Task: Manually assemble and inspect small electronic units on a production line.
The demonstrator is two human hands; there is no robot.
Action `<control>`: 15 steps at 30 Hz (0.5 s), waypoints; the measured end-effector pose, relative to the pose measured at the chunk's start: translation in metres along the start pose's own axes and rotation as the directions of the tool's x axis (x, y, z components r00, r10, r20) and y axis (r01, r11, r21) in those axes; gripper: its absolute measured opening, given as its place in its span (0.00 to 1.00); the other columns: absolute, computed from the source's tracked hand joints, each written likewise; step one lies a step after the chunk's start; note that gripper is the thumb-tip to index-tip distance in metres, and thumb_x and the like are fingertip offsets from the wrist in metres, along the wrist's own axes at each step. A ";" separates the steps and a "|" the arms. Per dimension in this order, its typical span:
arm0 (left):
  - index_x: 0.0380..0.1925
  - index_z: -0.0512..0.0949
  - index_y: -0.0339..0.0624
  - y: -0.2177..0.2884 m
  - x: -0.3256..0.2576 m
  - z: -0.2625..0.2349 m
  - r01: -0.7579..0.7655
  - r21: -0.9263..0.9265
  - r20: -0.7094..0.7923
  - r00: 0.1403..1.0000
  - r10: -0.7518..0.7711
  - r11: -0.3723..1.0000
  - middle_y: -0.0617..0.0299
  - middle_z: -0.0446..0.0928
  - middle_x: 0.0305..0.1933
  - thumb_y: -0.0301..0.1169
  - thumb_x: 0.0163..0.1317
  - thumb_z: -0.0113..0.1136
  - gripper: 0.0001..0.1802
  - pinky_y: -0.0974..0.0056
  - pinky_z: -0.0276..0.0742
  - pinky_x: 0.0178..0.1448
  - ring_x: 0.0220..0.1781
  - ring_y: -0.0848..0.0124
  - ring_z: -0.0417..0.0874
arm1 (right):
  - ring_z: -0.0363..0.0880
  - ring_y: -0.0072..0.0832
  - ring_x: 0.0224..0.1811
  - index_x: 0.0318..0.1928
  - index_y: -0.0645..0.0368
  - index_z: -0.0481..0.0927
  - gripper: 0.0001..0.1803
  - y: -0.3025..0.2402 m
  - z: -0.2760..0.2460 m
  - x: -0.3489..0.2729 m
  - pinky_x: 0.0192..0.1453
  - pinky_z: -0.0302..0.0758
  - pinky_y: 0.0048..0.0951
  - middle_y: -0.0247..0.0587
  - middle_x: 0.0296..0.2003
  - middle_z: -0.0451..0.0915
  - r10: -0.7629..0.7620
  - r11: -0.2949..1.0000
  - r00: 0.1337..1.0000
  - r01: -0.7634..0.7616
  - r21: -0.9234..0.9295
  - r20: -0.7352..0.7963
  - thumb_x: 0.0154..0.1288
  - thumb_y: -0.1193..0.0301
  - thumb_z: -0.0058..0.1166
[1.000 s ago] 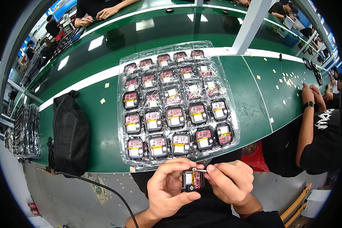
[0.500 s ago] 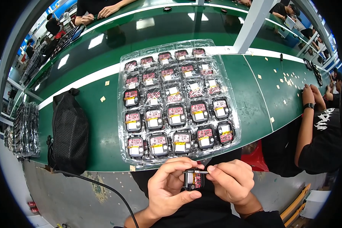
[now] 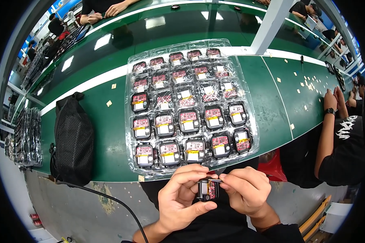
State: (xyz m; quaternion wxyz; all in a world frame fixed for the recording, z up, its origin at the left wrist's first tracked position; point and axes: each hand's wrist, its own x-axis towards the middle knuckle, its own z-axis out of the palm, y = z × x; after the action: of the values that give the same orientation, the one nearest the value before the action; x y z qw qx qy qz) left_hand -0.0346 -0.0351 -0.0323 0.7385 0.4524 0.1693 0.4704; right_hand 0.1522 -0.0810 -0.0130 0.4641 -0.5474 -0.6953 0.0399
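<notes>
Low in front of me, my left hand (image 3: 180, 202) is closed around the edges of a small black watch case (image 3: 209, 190). Its open side shows a red circuit board, yellow tape and a pale battery-like block. From the right, my right hand (image 3: 247, 190) pinches a thin metal tool (image 3: 215, 180) with a silver tip, its kind hard to make out. The tip lies over the case's upper edge; contact is unclear. Just beyond both hands, a clear plastic tray (image 3: 253, 121) holds rows of similar open watch cases (image 3: 188, 120).
The tray rests on a green workbench (image 3: 105, 137). A black mesh bag (image 3: 73, 137) lies left, near stacked clear trays (image 3: 26, 137). A black cable (image 3: 113, 198) crosses my left forearm's side. Small yellowish pieces (image 3: 308, 85) dot the right bench, beside a seated person (image 3: 336, 129).
My right hand and the thin tool have shifted slightly, the tool's tip now a little higher on the case. The case has tilted slightly in my left hand.
</notes>
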 end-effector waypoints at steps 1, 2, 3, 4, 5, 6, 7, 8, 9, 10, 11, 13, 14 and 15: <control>0.62 0.71 0.29 0.000 0.000 0.000 0.000 0.000 0.000 1.000 0.000 1.000 0.45 0.65 0.69 0.15 0.57 0.75 0.33 0.52 0.76 0.75 0.70 0.55 0.77 | 0.76 0.26 0.21 0.42 0.60 0.89 0.16 0.000 0.000 0.000 0.23 0.70 0.26 0.36 0.32 0.83 0.000 1.000 1.000 0.000 0.000 0.000 0.51 0.75 0.76; 0.63 0.71 0.29 0.000 0.000 0.000 -0.003 0.004 -0.003 1.000 0.003 1.000 0.45 0.65 0.69 0.15 0.57 0.75 0.34 0.52 0.76 0.74 0.70 0.55 0.77 | 0.76 0.26 0.21 0.42 0.61 0.89 0.16 0.000 0.000 0.000 0.23 0.70 0.26 0.36 0.32 0.83 -0.014 1.000 1.000 0.014 -0.023 0.006 0.51 0.75 0.76; 0.63 0.71 0.29 0.000 0.000 0.000 -0.006 0.008 -0.005 1.000 0.006 1.000 0.46 0.65 0.69 0.15 0.57 0.75 0.34 0.52 0.77 0.74 0.70 0.54 0.77 | 0.76 0.26 0.21 0.43 0.61 0.89 0.17 -0.001 -0.001 0.000 0.23 0.70 0.26 0.35 0.32 0.83 -0.029 0.998 1.000 0.029 -0.046 0.011 0.51 0.75 0.77; 0.63 0.71 0.29 0.000 0.001 0.000 -0.005 0.009 -0.006 1.000 0.005 1.000 0.46 0.65 0.69 0.15 0.57 0.75 0.34 0.52 0.77 0.74 0.70 0.54 0.77 | 0.76 0.26 0.21 0.43 0.61 0.89 0.17 -0.001 -0.001 0.000 0.23 0.70 0.26 0.35 0.32 0.83 -0.028 0.999 1.000 0.029 -0.045 0.011 0.51 0.75 0.77; 0.63 0.71 0.29 -0.001 0.001 0.001 -0.005 -0.002 -0.010 1.000 0.005 1.000 0.46 0.65 0.70 0.15 0.57 0.75 0.34 0.52 0.77 0.74 0.70 0.54 0.77 | 0.76 0.26 0.21 0.43 0.61 0.89 0.17 -0.002 -0.001 0.001 0.23 0.70 0.26 0.35 0.32 0.83 -0.044 0.996 0.999 0.045 -0.071 0.011 0.51 0.76 0.76; 0.63 0.71 0.29 -0.001 0.001 0.001 -0.004 -0.013 -0.015 1.000 0.004 1.000 0.46 0.65 0.70 0.16 0.57 0.75 0.34 0.52 0.77 0.74 0.70 0.54 0.77 | 0.76 0.26 0.22 0.43 0.61 0.89 0.17 -0.002 -0.001 0.001 0.23 0.70 0.26 0.34 0.32 0.83 -0.060 0.993 0.998 0.061 -0.096 0.011 0.50 0.76 0.76; 0.63 0.71 0.29 -0.001 0.001 0.001 -0.004 -0.013 -0.015 1.000 0.003 1.000 0.46 0.65 0.70 0.16 0.57 0.75 0.34 0.52 0.77 0.74 0.70 0.54 0.77 | 0.76 0.26 0.22 0.43 0.61 0.89 0.17 -0.002 -0.001 0.000 0.23 0.70 0.26 0.34 0.32 0.83 -0.060 0.994 0.998 0.061 -0.096 0.011 0.50 0.76 0.76; 0.63 0.71 0.29 -0.001 0.000 0.001 0.001 -0.011 -0.017 1.000 -0.001 1.000 0.46 0.65 0.70 0.16 0.57 0.75 0.34 0.52 0.77 0.74 0.70 0.54 0.77 | 0.76 0.25 0.22 0.43 0.61 0.89 0.17 -0.001 -0.001 0.000 0.24 0.70 0.26 0.34 0.32 0.83 -0.072 0.991 0.997 0.073 -0.109 0.009 0.50 0.76 0.76; 0.63 0.71 0.29 -0.002 0.000 0.001 0.005 -0.009 -0.018 1.000 -0.006 1.000 0.46 0.65 0.70 0.16 0.57 0.76 0.34 0.52 0.77 0.74 0.70 0.53 0.77 | 0.77 0.25 0.23 0.43 0.62 0.89 0.17 -0.001 -0.001 -0.001 0.24 0.70 0.26 0.34 0.32 0.83 -0.085 0.989 0.996 0.085 -0.122 0.006 0.50 0.77 0.76; 0.63 0.71 0.29 -0.002 0.000 0.000 0.006 -0.010 -0.018 1.000 -0.006 1.000 0.46 0.65 0.70 0.16 0.57 0.76 0.34 0.52 0.77 0.74 0.70 0.53 0.77 | 0.77 0.25 0.23 0.43 0.62 0.89 0.17 0.000 -0.001 -0.001 0.24 0.70 0.26 0.34 0.32 0.83 -0.084 0.989 0.996 0.084 -0.122 0.007 0.50 0.77 0.76; 0.63 0.71 0.29 -0.003 0.000 0.000 0.004 -0.005 -0.014 1.000 -0.004 1.000 0.46 0.64 0.70 0.16 0.57 0.76 0.34 0.52 0.77 0.74 0.70 0.53 0.77 | 0.77 0.24 0.23 0.43 0.62 0.89 0.17 0.000 -0.002 -0.002 0.24 0.70 0.25 0.34 0.33 0.83 -0.097 0.986 0.995 0.096 -0.134 0.001 0.51 0.77 0.76; 0.63 0.72 0.29 -0.003 0.000 0.001 0.001 0.001 -0.010 1.000 -0.001 1.000 0.46 0.64 0.70 0.16 0.57 0.76 0.34 0.52 0.77 0.74 0.70 0.53 0.77 | 0.77 0.24 0.23 0.44 0.62 0.89 0.17 0.000 -0.003 -0.003 0.24 0.70 0.25 0.34 0.33 0.83 -0.110 0.984 0.994 0.108 -0.145 -0.005 0.51 0.77 0.76; 0.63 0.72 0.29 -0.003 0.000 0.001 -0.004 -0.001 -0.008 1.000 0.004 1.000 0.46 0.64 0.70 0.16 0.57 0.76 0.34 0.51 0.77 0.74 0.70 0.53 0.77 | 0.77 0.24 0.23 0.44 0.61 0.89 0.17 0.000 -0.002 -0.004 0.24 0.70 0.25 0.33 0.33 0.83 -0.122 0.980 0.992 0.120 -0.156 -0.007 0.51 0.76 0.76; 0.63 0.72 0.29 -0.003 0.000 0.001 -0.008 -0.002 -0.007 1.000 0.008 1.000 0.46 0.64 0.70 0.16 0.57 0.76 0.34 0.51 0.76 0.74 0.70 0.53 0.77 | 0.77 0.23 0.23 0.44 0.61 0.89 0.17 0.000 -0.002 -0.005 0.24 0.71 0.25 0.33 0.33 0.83 -0.135 0.977 0.991 0.132 -0.167 -0.008 0.52 0.76 0.76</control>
State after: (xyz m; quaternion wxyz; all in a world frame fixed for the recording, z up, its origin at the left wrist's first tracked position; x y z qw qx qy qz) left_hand -0.0323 -0.0363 -0.0346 0.7364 0.4509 0.1695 0.4751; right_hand 0.1539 -0.0855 -0.0147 0.4251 -0.5367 -0.7268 -0.0546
